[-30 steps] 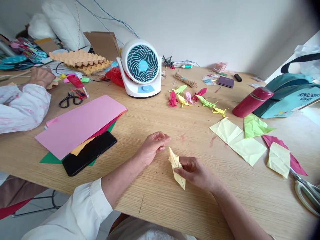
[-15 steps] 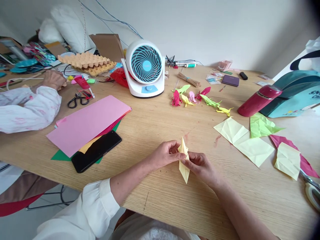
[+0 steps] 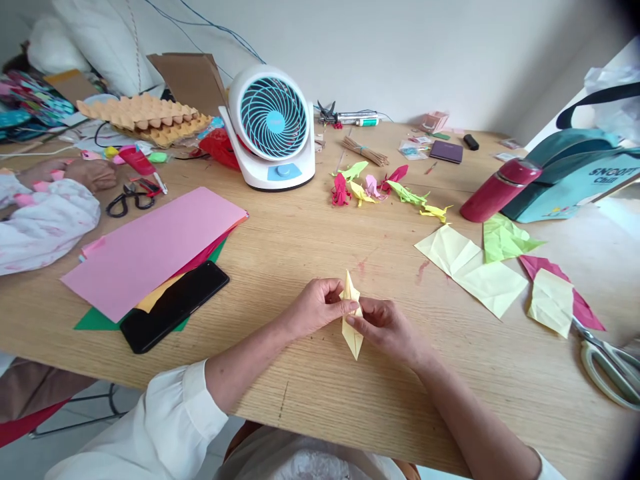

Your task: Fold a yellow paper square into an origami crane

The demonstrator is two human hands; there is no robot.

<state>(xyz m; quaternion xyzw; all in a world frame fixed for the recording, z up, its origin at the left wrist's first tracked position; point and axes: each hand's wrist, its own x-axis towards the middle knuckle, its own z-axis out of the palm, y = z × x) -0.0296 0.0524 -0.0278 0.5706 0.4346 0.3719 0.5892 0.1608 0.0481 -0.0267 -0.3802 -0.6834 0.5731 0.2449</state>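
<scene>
A pale yellow folded paper piece (image 3: 353, 341), long and pointed at both ends, is held over the near middle of the table. My left hand (image 3: 320, 308) pinches it from the left, thumb lying across its front. From the right, my right hand (image 3: 387, 328) grips the same paper, its thumb just below the left one. The fingers behind the paper are partly hidden. Beyond my hands lie several small folded paper figures (image 3: 371, 188) in red, green, yellow and pink.
Coloured paper sheets (image 3: 160, 247) and a black phone (image 3: 175, 305) lie left. Creased pale yellow paper (image 3: 473, 267), scissors (image 3: 607, 367), a red flask (image 3: 500, 190) and a teal bag (image 3: 570, 177) are right. A white fan (image 3: 274, 127) stands behind. A co-worker's arm (image 3: 55, 207) rests far left.
The view has shifted slightly right, so things appear further left. My hands keep hold of the folded paper in nearly the same pose. The co-worker's hand has moved a little.
</scene>
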